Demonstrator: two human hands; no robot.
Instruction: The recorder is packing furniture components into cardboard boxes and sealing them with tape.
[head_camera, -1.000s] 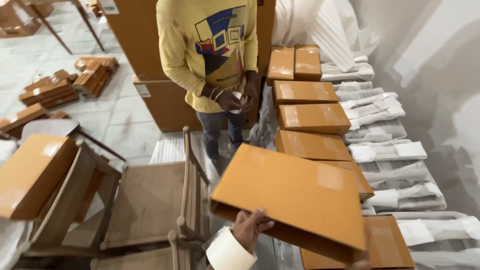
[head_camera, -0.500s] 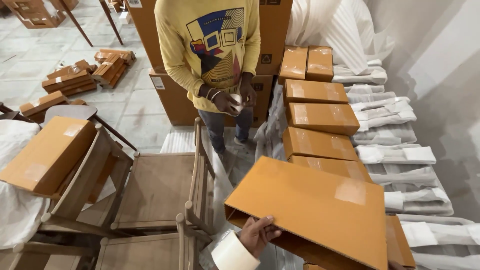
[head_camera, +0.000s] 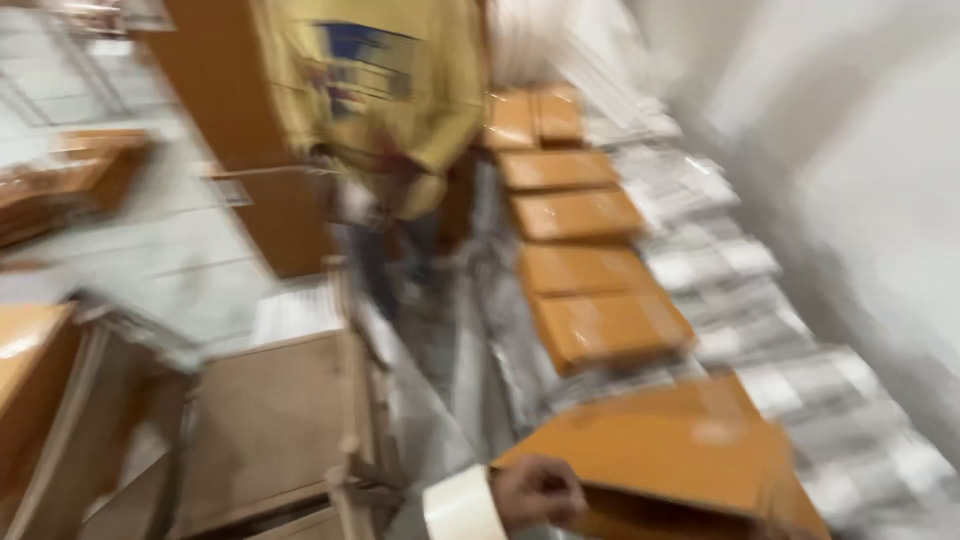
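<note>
Now lower than before, orange box (head_camera: 660, 460) in left hand (head_camera: 535, 492)

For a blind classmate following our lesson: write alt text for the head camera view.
Blurred view: the left hand grips the near edge of a flat orange box low in the frame. Beyond it a row of orange boxes runs beside white packets, a person in a yellow top stands behind, and a wooden chair sits at left.

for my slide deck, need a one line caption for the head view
Blurred view: left hand grips a flat orange box beside a row of orange boxes.
</note>
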